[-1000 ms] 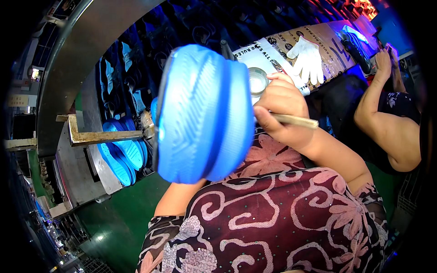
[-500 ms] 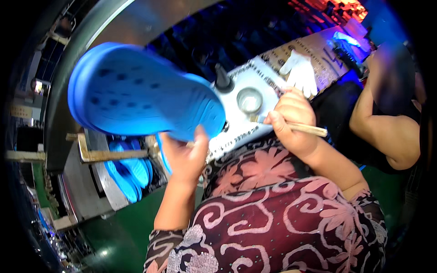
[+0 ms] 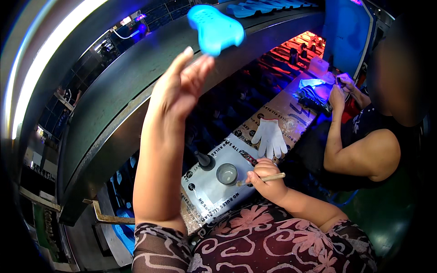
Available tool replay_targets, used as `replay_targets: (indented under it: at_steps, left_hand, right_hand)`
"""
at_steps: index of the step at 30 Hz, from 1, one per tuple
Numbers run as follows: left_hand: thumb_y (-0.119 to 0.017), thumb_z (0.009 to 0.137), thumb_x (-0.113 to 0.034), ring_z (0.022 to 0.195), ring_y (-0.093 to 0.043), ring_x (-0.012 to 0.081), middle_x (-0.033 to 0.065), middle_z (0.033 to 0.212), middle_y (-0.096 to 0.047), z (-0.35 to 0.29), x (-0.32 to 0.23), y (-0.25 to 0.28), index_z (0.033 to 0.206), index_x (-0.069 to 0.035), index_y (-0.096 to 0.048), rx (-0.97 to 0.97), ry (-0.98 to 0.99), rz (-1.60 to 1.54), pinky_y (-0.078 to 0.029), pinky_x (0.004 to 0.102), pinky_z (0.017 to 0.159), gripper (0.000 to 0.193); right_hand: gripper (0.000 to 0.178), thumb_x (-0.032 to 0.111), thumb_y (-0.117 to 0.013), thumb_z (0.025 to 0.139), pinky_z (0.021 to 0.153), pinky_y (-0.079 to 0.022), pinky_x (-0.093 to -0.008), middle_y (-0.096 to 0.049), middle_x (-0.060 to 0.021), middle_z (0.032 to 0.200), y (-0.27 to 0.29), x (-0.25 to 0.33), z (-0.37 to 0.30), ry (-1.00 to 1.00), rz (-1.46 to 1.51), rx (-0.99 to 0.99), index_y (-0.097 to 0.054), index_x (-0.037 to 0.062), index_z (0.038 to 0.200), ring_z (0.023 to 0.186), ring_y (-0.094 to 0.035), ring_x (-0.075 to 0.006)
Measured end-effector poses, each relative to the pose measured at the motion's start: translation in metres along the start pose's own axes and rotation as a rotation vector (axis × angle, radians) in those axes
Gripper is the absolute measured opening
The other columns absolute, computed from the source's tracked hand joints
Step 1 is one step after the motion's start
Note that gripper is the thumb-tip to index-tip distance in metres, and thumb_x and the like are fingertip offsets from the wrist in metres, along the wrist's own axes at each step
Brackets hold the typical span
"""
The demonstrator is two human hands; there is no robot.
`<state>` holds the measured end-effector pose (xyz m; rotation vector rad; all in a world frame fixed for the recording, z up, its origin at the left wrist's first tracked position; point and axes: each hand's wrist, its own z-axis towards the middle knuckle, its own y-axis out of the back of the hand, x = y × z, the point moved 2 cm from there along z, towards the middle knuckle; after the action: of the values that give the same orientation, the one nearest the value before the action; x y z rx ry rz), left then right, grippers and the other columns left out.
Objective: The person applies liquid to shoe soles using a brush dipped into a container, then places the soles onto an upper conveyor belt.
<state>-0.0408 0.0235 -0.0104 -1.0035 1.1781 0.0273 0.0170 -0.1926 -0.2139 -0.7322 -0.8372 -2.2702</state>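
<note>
My left hand [image 3: 180, 88] is raised high over the dark ledge of the machine, thumb and fingers apart. Just beyond its fingertips is a blue foam clog [image 3: 216, 28], blurred, with small holes at its far end; whether the fingertips touch it, I cannot tell. Low over the workbench, my right hand [image 3: 268, 183] is closed round a brush with a wooden handle [image 3: 276, 176]. The bristle end is beside a small round cup [image 3: 226, 174] with pale contents. A black cone-shaped nozzle piece [image 3: 205, 161] stands left of the cup.
A white glove [image 3: 269, 139] lies on the printed bench cover [image 3: 209, 195]. At right sits another person [image 3: 359, 150], hands busy over the bench's far end. Several blue pieces [image 3: 268, 7] line the upper belt. A metal bracket [image 3: 109, 219] juts out at lower left.
My left hand has swung up and away with the blue clog, from above the bench to the upper ledge, and its fingers have parted. My right hand still holds the brush by the cup.
</note>
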Motion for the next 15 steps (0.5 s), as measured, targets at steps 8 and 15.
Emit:
replay_targets:
  at_steps: [8, 15]
  left_hand:
    - [-0.063, 0.087, -0.033, 0.077, -0.064, 0.0233, 0.0094, 0.085, -0.062, -0.052, 0.061, 0.032, 0.130, -0.003, -0.046, 0.003, -0.141, 0.410, -0.052, 0.0292, 0.070, 0.055]
    - [-0.071, 0.077, -0.016, 0.093, -0.063, 0.0268, 0.0200, 0.108, -0.062, -0.254, 0.098, 0.278, 0.131, 0.001, -0.045, -0.721, -0.014, 1.669, -0.051, 0.0350, 0.081, 0.063]
  right_hand:
    - [0.025, 0.014, -0.062, 0.085, 0.068, -0.042, -0.0365, -0.057, -0.0077, 0.057, 0.016, -0.028, -0.008, -0.091, 0.013, -0.115, -0.064, 0.0067, 0.061, 0.058, -0.055, -0.0262]
    - [0.025, 0.014, -0.063, 0.085, 0.064, -0.043, -0.0359, -0.059, -0.0082, 0.058, -0.009, -0.025, -0.014, -0.170, 0.137, -0.061, -0.064, 0.0062, 0.061, 0.058, -0.056, -0.0255]
